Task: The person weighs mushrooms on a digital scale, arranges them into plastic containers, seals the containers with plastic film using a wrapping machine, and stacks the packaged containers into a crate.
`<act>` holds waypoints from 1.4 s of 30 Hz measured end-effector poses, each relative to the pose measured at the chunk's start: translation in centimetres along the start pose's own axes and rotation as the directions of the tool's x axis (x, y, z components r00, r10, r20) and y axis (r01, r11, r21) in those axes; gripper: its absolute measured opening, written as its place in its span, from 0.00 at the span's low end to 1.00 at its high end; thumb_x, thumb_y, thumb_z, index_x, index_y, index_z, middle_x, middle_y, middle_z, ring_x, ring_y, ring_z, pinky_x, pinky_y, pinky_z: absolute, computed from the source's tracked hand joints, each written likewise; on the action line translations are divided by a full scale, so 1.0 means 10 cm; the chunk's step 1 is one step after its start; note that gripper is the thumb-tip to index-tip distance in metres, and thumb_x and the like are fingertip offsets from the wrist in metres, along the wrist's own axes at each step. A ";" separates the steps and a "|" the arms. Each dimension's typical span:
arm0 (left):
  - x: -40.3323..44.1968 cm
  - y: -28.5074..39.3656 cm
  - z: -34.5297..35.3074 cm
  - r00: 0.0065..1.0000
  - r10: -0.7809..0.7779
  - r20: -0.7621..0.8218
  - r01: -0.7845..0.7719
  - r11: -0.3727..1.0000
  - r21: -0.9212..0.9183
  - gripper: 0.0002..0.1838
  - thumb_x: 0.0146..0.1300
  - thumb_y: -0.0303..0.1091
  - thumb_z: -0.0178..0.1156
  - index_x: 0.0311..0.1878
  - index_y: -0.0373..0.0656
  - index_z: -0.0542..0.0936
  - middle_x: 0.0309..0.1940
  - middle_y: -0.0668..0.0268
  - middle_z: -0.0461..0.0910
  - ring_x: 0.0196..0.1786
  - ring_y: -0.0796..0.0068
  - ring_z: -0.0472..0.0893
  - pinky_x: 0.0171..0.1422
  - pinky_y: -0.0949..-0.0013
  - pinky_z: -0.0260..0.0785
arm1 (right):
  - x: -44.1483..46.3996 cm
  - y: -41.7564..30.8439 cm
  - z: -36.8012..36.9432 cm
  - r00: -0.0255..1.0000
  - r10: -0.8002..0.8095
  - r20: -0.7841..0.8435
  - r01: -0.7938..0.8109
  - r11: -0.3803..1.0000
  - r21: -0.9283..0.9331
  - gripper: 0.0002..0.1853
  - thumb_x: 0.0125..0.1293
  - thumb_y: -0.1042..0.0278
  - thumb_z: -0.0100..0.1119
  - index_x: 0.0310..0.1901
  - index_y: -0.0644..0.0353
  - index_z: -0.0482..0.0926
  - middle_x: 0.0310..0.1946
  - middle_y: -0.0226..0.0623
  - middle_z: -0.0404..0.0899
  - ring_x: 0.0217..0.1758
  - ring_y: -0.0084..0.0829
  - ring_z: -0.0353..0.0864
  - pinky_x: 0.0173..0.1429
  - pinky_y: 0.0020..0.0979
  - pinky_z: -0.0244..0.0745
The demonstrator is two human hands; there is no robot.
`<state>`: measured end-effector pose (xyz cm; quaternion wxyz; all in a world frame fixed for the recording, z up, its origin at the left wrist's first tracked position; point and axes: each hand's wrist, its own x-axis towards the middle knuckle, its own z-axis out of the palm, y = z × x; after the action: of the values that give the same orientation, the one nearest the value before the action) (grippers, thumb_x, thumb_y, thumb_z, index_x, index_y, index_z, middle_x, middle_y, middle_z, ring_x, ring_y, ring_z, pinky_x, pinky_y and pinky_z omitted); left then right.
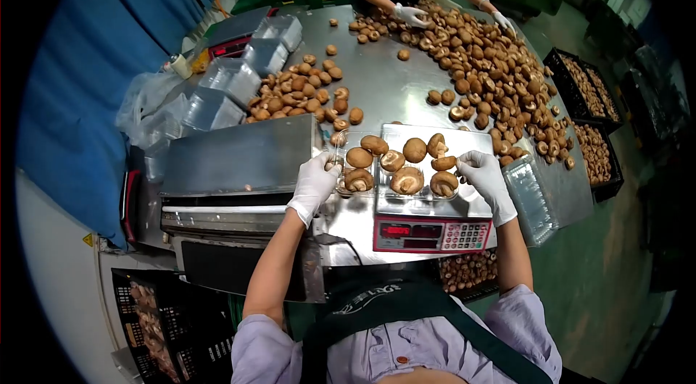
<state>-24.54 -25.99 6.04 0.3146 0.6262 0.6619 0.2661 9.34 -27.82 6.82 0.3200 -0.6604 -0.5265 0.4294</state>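
Gloved in white, my left hand (314, 181) closes its fingers on the left edge of a clear plastic tray (352, 139). My right hand (486, 180), also gloved, pinches the right edge of that tray. Several brown mushrooms (407, 180) lie in it, some caps up, others showing pale gills and stems. Below the tray is a digital scale (467, 207) with a metal plate and a lit red display. Whether the tray touches the plate, I cannot tell.
A large mushroom heap (493, 72) covers the table's far right, where another person's gloved hands (412, 16) work. A smaller pile (297, 90) lies left of centre, beside stacked clear trays (230, 80). A flat metal machine (239, 156) stands left; a clear tray (531, 199) sits right.
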 end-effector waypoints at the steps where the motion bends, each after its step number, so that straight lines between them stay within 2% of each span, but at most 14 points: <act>1: 0.01 -0.03 -0.15 1.000 0.010 -0.014 -0.010 1.000 -0.004 0.13 0.57 0.35 0.61 0.43 0.39 0.80 0.26 0.57 0.80 0.29 0.65 0.80 0.39 0.65 0.72 | -0.02 -0.10 0.09 1.000 -0.024 -0.008 0.024 1.000 0.003 0.10 0.63 0.68 0.57 0.35 0.69 0.79 0.23 0.34 0.80 0.23 0.19 0.76 0.29 0.22 0.71; 12: 0.27 -1.30 -2.00 0.992 -0.128 0.012 0.129 0.987 -0.099 0.11 0.59 0.30 0.58 0.43 0.35 0.81 0.27 0.59 0.83 0.23 0.74 0.81 0.32 0.70 0.74 | 0.15 -1.33 2.03 0.991 -0.056 0.122 0.057 0.998 -0.009 0.09 0.61 0.67 0.61 0.33 0.66 0.80 0.24 0.34 0.81 0.23 0.20 0.78 0.29 0.21 0.73; 13: 0.33 -1.48 -2.12 0.993 -0.117 0.029 0.119 0.989 -0.087 0.10 0.62 0.29 0.57 0.44 0.36 0.80 0.27 0.66 0.80 0.20 0.81 0.76 0.25 0.75 0.69 | 0.22 -1.36 2.21 0.990 -0.072 0.118 0.076 0.997 -0.030 0.09 0.60 0.67 0.61 0.33 0.66 0.80 0.24 0.34 0.81 0.23 0.20 0.78 0.29 0.21 0.74; 19: 0.37 -2.21 -2.59 0.988 -0.155 -0.019 0.153 0.986 -0.072 0.10 0.60 0.30 0.59 0.43 0.37 0.82 0.27 0.63 0.81 0.22 0.78 0.78 0.29 0.73 0.72 | 0.45 -1.44 3.08 0.977 -0.030 0.210 0.036 0.999 -0.025 0.09 0.59 0.67 0.61 0.35 0.65 0.82 0.24 0.32 0.81 0.24 0.20 0.80 0.28 0.21 0.74; 21: 0.31 -2.29 -2.73 0.989 -0.145 0.016 0.145 0.989 -0.020 0.12 0.59 0.35 0.59 0.42 0.38 0.82 0.30 0.58 0.83 0.29 0.69 0.83 0.37 0.66 0.75 | 0.39 -1.50 3.16 0.982 -0.134 0.136 0.149 0.983 -0.104 0.13 0.58 0.62 0.60 0.37 0.65 0.82 0.28 0.42 0.83 0.31 0.31 0.84 0.40 0.28 0.77; 22: 0.30 -2.28 -2.80 0.991 -0.136 0.013 0.136 0.990 -0.020 0.12 0.59 0.35 0.59 0.42 0.38 0.82 0.30 0.58 0.83 0.29 0.69 0.83 0.37 0.66 0.75 | 0.31 -1.52 3.18 0.925 -0.381 0.003 0.354 0.856 -0.376 0.15 0.59 0.60 0.58 0.40 0.62 0.82 0.33 0.43 0.84 0.36 0.36 0.84 0.45 0.32 0.77; 24: 0.27 -2.26 -2.89 0.998 0.008 -0.069 0.015 0.946 0.325 0.19 0.60 0.45 0.56 0.48 0.43 0.81 0.47 0.55 0.80 0.53 0.54 0.77 0.60 0.60 0.68 | 0.14 -1.73 3.17 0.931 -0.366 -0.015 0.322 0.837 -0.442 0.17 0.59 0.58 0.57 0.44 0.59 0.81 0.38 0.44 0.83 0.42 0.39 0.83 0.49 0.34 0.76; 27: 0.29 -2.15 -2.92 0.973 0.202 -0.114 -0.165 0.948 0.272 0.21 0.60 0.44 0.56 0.55 0.46 0.77 0.58 0.55 0.74 0.59 0.57 0.73 0.65 0.62 0.64 | 0.09 -1.93 3.27 0.809 -0.584 0.071 0.552 0.713 -0.433 0.18 0.59 0.56 0.57 0.47 0.59 0.80 0.37 0.44 0.83 0.43 0.38 0.81 0.50 0.35 0.75; 30: 0.44 -2.15 -2.78 0.904 0.423 -0.058 -0.397 0.883 0.250 0.24 0.60 0.43 0.56 0.59 0.47 0.74 0.63 0.55 0.68 0.64 0.56 0.68 0.69 0.61 0.59 | -0.02 -2.25 3.57 0.807 -0.555 0.200 0.563 0.621 -0.545 0.20 0.58 0.50 0.60 0.43 0.58 0.82 0.39 0.43 0.82 0.50 0.40 0.78 0.53 0.38 0.73; 32: 0.48 -2.08 -2.71 0.861 0.509 0.005 -0.493 0.831 0.258 0.25 0.61 0.39 0.55 0.62 0.48 0.71 0.65 0.54 0.66 0.67 0.54 0.65 0.70 0.62 0.57 | 0.00 -2.26 3.87 0.713 -0.653 0.255 0.647 0.472 -0.599 0.25 0.55 0.45 0.62 0.43 0.61 0.82 0.48 0.45 0.79 0.62 0.46 0.69 0.63 0.44 0.64; 36: 0.57 -2.15 -2.54 0.854 0.510 0.100 -0.518 0.816 0.257 0.24 0.63 0.39 0.53 0.63 0.47 0.70 0.65 0.54 0.65 0.69 0.52 0.62 0.72 0.59 0.53 | 0.08 -2.17 4.33 0.670 -0.645 0.368 0.663 0.296 -0.688 0.30 0.56 0.41 0.60 0.42 0.65 0.82 0.54 0.47 0.75 0.64 0.51 0.65 0.67 0.52 0.54; 38: 0.56 -2.27 -2.48 0.867 0.479 0.136 -0.498 0.816 0.296 0.24 0.63 0.40 0.52 0.63 0.47 0.70 0.65 0.54 0.65 0.70 0.52 0.61 0.73 0.57 0.52 | 0.10 -2.10 4.42 0.683 -0.647 0.339 0.667 0.364 -0.650 0.26 0.55 0.45 0.61 0.42 0.65 0.82 0.54 0.47 0.75 0.63 0.52 0.65 0.67 0.52 0.55; 40: 0.55 -2.33 -2.47 0.843 0.532 0.083 -0.537 0.822 0.188 0.24 0.64 0.40 0.51 0.63 0.46 0.70 0.65 0.53 0.65 0.70 0.50 0.59 0.73 0.55 0.50 | 0.07 -2.13 4.36 0.608 -0.752 0.254 0.732 0.407 -0.546 0.19 0.53 0.53 0.63 0.35 0.63 0.82 0.40 0.50 0.80 0.55 0.50 0.74 0.61 0.48 0.64; 42: 0.54 -2.35 -2.46 0.834 0.549 0.056 -0.549 0.816 0.183 0.23 0.65 0.40 0.50 0.63 0.46 0.70 0.65 0.53 0.66 0.70 0.50 0.59 0.73 0.55 0.51 | 0.04 -2.33 4.23 0.796 -0.499 0.344 0.604 0.690 -0.398 0.16 0.54 0.57 0.63 0.38 0.60 0.82 0.33 0.49 0.81 0.48 0.46 0.79 0.52 0.39 0.72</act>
<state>-58.60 -21.32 4.26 0.1632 0.8176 0.4757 0.2803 -38.61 -23.05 9.05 0.2002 -0.4800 -0.8220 0.2319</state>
